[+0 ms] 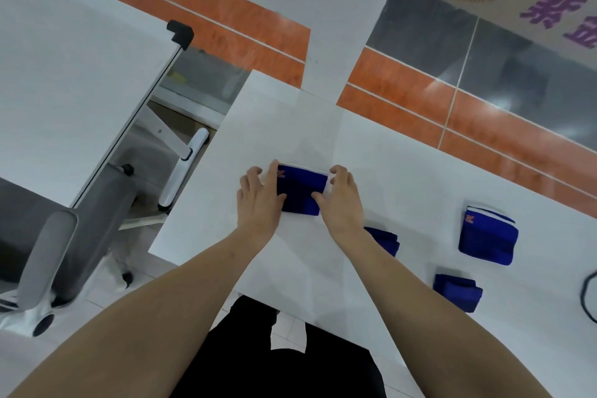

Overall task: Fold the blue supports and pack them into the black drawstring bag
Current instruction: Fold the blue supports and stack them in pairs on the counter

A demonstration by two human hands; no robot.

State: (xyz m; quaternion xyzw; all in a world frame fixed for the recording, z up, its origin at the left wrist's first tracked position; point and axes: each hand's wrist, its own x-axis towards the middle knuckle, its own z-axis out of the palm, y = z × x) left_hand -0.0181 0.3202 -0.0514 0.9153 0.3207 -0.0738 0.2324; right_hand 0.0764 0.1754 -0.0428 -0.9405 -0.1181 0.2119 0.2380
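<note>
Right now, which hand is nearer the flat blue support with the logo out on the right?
Right. The right hand is nearer that support; the left hand lies farther away.

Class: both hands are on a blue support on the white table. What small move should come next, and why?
Probably fold it once more. The blue support lies flat between the left hand and right hand, while two supports on the table already look folded smaller. The bag is barely in view.
</note>
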